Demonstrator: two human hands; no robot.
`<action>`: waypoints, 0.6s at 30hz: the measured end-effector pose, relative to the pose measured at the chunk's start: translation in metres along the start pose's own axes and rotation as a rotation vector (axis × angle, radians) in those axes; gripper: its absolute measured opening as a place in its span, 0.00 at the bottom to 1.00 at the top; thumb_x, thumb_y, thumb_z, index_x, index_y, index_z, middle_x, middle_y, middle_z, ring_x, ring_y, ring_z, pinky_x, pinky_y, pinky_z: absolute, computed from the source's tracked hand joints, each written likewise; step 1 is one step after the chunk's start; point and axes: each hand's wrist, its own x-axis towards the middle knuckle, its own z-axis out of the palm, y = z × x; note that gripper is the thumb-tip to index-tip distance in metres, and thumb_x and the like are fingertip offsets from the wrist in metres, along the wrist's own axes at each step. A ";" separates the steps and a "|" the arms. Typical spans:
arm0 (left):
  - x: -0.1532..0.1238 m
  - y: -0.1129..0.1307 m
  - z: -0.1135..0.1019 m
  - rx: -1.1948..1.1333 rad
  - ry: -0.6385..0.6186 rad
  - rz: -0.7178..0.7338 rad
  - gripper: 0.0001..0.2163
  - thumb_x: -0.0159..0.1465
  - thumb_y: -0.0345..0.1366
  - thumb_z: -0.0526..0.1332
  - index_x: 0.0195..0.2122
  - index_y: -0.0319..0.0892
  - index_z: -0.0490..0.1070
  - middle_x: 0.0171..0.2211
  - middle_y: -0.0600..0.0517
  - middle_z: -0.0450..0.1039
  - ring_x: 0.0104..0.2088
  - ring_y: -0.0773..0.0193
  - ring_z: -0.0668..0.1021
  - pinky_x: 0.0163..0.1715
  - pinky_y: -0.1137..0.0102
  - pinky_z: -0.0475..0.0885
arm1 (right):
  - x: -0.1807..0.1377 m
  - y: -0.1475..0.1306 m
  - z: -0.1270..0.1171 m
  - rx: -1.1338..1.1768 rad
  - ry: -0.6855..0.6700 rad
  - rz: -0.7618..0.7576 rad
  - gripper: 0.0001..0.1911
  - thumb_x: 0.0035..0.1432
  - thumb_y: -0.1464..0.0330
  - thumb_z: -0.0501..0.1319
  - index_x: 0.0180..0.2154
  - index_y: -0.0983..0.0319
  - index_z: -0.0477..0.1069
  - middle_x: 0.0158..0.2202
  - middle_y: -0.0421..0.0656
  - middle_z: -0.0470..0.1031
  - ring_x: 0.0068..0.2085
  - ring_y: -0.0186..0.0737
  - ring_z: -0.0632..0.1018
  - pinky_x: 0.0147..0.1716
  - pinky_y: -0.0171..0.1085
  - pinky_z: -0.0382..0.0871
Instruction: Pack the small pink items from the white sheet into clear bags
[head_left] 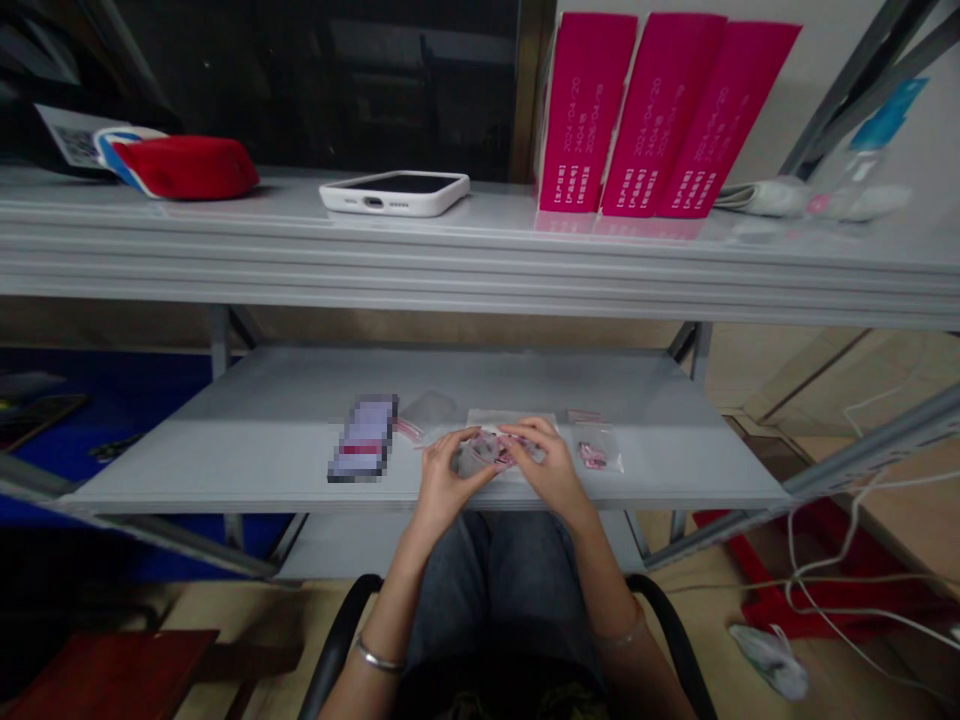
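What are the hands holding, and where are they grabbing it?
Both the left hand and right hand pinch a small clear plastic bag with pink contents, one at each end.

Both hands meet over the lower shelf (262,440), left hand (444,483) and right hand (551,468) pinching a small clear bag (491,452) between them. Another little bag (596,452) sits just right of the right hand, more bags (424,410) just beyond the left.

A white smartphone (395,191) lies flat on the upper grey metal shelf (480,262), with a red fabric pouch (184,166) well to its left. Three tall magenta cardboard boxes (660,115) stand side by side to its right, just beside a clear plastic bottle (862,170). White cables (832,560) trail across the floor at the right.
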 end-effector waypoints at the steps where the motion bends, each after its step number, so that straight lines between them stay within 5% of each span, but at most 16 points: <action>1: 0.000 -0.001 0.000 -0.017 0.010 -0.017 0.22 0.50 0.42 0.69 0.45 0.41 0.69 0.45 0.45 0.74 0.48 0.54 0.74 0.50 0.59 0.65 | -0.001 0.009 -0.002 -0.024 0.044 0.020 0.11 0.59 0.66 0.56 0.40 0.58 0.75 0.38 0.44 0.72 0.42 0.39 0.72 0.43 0.38 0.65; 4: 0.000 -0.004 -0.002 -0.079 0.019 -0.061 0.21 0.51 0.41 0.68 0.44 0.41 0.70 0.45 0.45 0.73 0.48 0.55 0.74 0.50 0.60 0.66 | -0.007 0.042 -0.007 -0.232 0.140 0.116 0.09 0.57 0.65 0.57 0.34 0.60 0.75 0.34 0.44 0.73 0.40 0.41 0.72 0.43 0.40 0.64; 8: 0.001 -0.002 -0.009 -0.145 -0.031 -0.072 0.22 0.51 0.41 0.68 0.46 0.41 0.69 0.48 0.46 0.72 0.50 0.56 0.73 0.52 0.61 0.65 | -0.021 0.075 -0.006 -0.508 0.069 0.247 0.08 0.54 0.63 0.61 0.31 0.61 0.73 0.32 0.45 0.73 0.38 0.44 0.71 0.41 0.41 0.62; 18: 0.001 0.000 -0.018 -0.133 -0.082 -0.047 0.23 0.52 0.39 0.67 0.49 0.42 0.68 0.50 0.46 0.71 0.52 0.56 0.72 0.55 0.60 0.62 | -0.028 0.085 0.001 -0.568 0.074 0.227 0.07 0.56 0.65 0.58 0.32 0.59 0.74 0.33 0.44 0.73 0.38 0.43 0.70 0.40 0.39 0.58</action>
